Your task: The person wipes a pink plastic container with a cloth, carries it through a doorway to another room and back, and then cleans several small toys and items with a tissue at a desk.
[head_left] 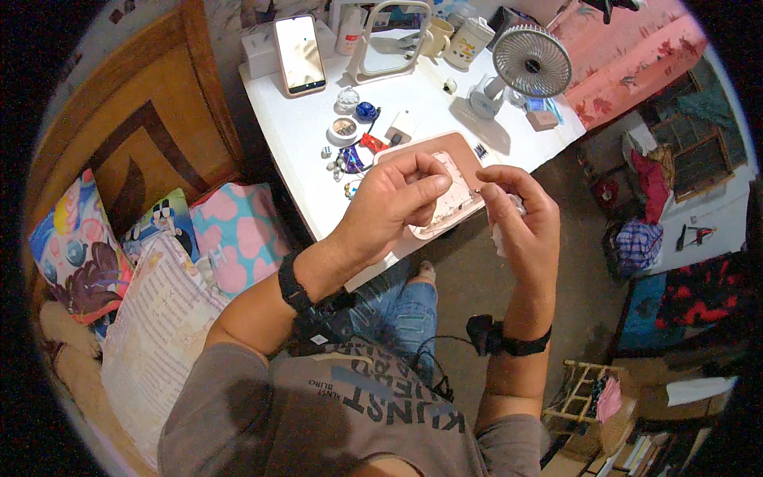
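Above the near edge of the white table, my left hand [401, 199] is closed, its thumb pressed against the curled index finger. Whatever it may pinch is too small or hidden to make out. To its right, my right hand [524, 219] is closed round a crumpled white tissue or cloth [499, 240], partly hidden by the fingers. A tiny dark spot shows at its thumb and index fingertips. Below and between both hands lies a shallow pink tray [433, 149] with a pale, smudged inner part and small dark bits in it. My left hand covers part of the tray.
On the white table [274, 119] stand a phone [300, 56], a framed mirror [391, 48], a small fan [531, 62] and a lidded white container [470, 42]. Small round pots [343, 129], a red wrapper [373, 144] and beads lie left of the tray. Pillows [238, 226] rest at the left.
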`<state>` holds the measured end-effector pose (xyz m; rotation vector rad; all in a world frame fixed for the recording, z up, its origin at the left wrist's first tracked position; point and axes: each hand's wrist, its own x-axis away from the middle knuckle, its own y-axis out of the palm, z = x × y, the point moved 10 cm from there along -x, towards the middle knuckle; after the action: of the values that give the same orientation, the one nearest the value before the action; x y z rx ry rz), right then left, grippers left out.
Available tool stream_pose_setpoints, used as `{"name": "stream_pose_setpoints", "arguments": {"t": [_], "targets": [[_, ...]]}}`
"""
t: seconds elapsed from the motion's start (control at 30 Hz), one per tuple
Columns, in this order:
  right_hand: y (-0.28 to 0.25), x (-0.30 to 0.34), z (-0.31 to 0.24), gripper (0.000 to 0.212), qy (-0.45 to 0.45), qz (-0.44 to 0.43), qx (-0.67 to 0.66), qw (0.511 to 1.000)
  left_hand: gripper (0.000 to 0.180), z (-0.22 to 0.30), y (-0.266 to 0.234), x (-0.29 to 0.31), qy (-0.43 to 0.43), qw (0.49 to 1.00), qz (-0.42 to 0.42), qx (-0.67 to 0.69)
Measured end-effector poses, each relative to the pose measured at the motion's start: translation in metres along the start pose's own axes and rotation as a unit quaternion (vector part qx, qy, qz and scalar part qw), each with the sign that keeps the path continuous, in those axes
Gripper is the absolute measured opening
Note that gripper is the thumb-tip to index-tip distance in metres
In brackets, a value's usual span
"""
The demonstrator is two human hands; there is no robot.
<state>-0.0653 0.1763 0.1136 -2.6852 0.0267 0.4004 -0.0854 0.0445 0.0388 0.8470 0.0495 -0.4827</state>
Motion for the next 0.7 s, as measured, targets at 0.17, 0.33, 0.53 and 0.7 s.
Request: {"name": "stream_pose_setpoints", "arguments": {"t": [0.17, 0.33, 0.53, 0.7], "targets": [[0.0, 0.003, 0.001, 0.019, 0.0, -0.026, 0.059, 0.998, 0.013, 0.008, -0.005, 0.001, 0.008, 0.997, 0.039, -0.062], [-0.006, 0.003, 0.004, 0.015, -0.015, -0.008, 0.061, 0.998, 0.016, 0.03, -0.004, -0.002, 0.064, 0.97, 0.054, -0.23], [-0.01, 0.002, 0.009, 0.015, -0.011, 0.003, 0.032, 0.999, 0.017, 0.028, 0.008, -0.019, 0.008, 0.878, -0.017, -0.478], [-0.013, 0.002, 0.022, 0.016, -0.004, 0.019, -0.02, 1.0, 0.016, 0.029, 0.03, -0.031, -0.009, 0.821, -0.063, -0.568]]}}
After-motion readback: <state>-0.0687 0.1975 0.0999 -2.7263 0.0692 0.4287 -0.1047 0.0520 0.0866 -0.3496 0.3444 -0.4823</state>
